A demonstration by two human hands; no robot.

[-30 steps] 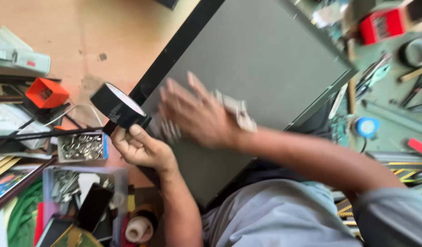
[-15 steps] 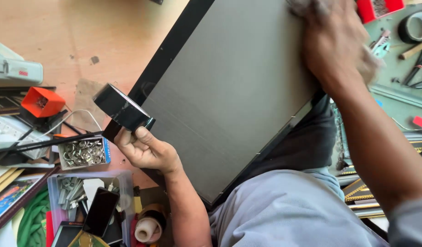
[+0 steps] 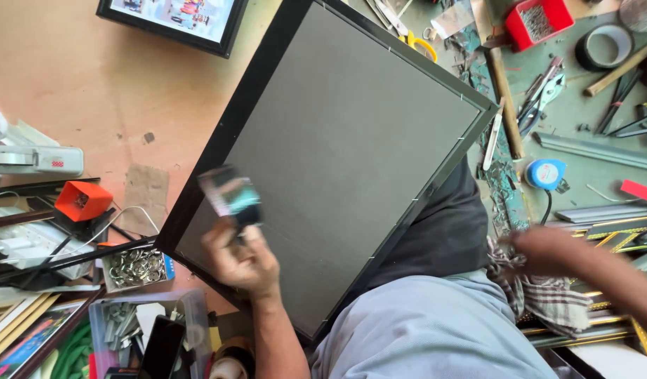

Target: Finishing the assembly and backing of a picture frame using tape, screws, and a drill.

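Note:
A large black picture frame (image 3: 256,77) lies face down across my lap, its grey backing board (image 3: 351,147) facing up. My left hand (image 3: 242,265) is over the frame's lower left part and grips a black tape roll (image 3: 230,193), which is blurred by motion. My right hand (image 3: 537,249) is off the frame to the right, blurred, resting on and gripping a checkered cloth (image 3: 548,298) beside my thigh.
The green bench on the right carries a red tray of small parts (image 3: 541,21), tape rolls (image 3: 604,45), pliers (image 3: 541,91), a blue tape measure (image 3: 546,173) and yellow scissors (image 3: 423,46). On the left are an orange tool (image 3: 82,200), a box of metal rings (image 3: 135,268) and another framed picture (image 3: 172,21).
My left hand has carried the tape roll from the frame's left edge onto the backing board. My right hand has swung from the frame's top right corner down to the cloth on the right.

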